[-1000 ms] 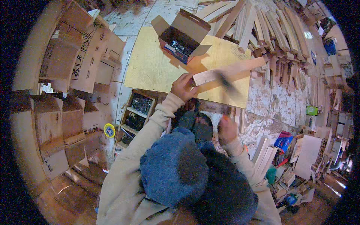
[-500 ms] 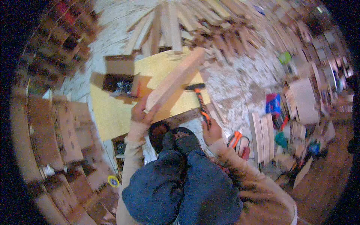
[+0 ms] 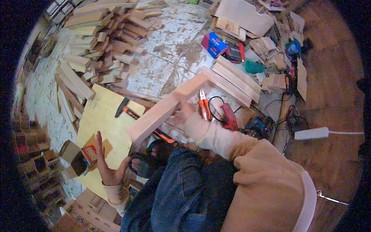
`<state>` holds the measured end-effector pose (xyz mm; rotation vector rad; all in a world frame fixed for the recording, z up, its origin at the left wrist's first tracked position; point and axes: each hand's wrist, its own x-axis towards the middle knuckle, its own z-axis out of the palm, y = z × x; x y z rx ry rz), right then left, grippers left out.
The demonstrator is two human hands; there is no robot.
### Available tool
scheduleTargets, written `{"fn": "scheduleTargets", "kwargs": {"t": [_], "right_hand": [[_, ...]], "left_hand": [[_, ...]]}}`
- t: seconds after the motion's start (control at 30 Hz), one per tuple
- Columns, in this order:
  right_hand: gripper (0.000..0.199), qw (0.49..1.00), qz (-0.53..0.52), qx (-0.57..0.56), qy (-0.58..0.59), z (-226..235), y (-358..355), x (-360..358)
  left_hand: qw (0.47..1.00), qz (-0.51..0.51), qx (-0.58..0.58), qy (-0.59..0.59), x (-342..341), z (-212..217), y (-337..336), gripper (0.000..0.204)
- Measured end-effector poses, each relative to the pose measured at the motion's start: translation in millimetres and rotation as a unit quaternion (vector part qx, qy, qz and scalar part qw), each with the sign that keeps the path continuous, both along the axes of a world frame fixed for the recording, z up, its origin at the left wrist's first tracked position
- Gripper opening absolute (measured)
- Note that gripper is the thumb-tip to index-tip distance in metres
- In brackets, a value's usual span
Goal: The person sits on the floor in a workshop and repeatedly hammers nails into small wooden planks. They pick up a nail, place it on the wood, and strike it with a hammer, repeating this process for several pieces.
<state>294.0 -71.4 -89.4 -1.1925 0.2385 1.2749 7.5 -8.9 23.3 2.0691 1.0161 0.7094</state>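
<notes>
A long, thick wooden board [image 3: 154, 118] slants across the middle of the view. My right hand [image 3: 183, 110], somewhat blurred, grips it by its near side around mid-length. Fingers spread and holding nothing, my left hand [image 3: 110, 172] is over the lower part of a yellow sheet [image 3: 102, 127], beside a small open cardboard box [image 3: 73, 154] with dark contents. A hammer with a black and orange handle [image 3: 130, 113] lies with its head on the sheet; the board hides the middle of its handle.
Pliers with orange handles [image 3: 204, 104] and a red-handled tool [image 3: 230, 116] lie right of my right hand. Beyond them are stacked wood strips [image 3: 235, 81] and a blue-and-red box [image 3: 214, 45]. A heap of wooden pieces [image 3: 104, 46] fills the upper left. A white power strip [image 3: 311, 133] lies far right.
The board has passed from my left hand to my right. My right hand has let go of the hammer, which now lies down. My left hand has opened; the view has swung right.
</notes>
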Motion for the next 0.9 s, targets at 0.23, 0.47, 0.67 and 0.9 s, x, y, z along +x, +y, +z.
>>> {"fn": "scheduleTargets", "kwargs": {"t": [0.23, 0.47, 0.67, 0.9], "right_hand": [[0.051, 0.951, -0.296, -0.080, -0.034, -68.2, -78.0, 236.3], [0.036, 0.983, -0.127, -0.117, -0.067, -90.8, -58.4, 200.1], [0.034, 0.882, 0.207, -0.140, -0.399, -119.8, -1.4, 82.3], [0.030, 0.627, 0.321, -0.015, -0.709, -129.9, 157.7, 16.7]], "left_hand": [[0.982, 0.075, -0.169, -0.047, -28.0, -25.9, -14.0, 0.066], [0.959, 0.131, -0.244, -0.057, -36.7, -16.8, -17.9, 0.028], [0.927, 0.017, -0.199, -0.318, -26.7, 91.8, -9.6, 0.047], [0.869, -0.230, -0.181, -0.399, 14.4, 159.7, -4.3, 0.045]]}}
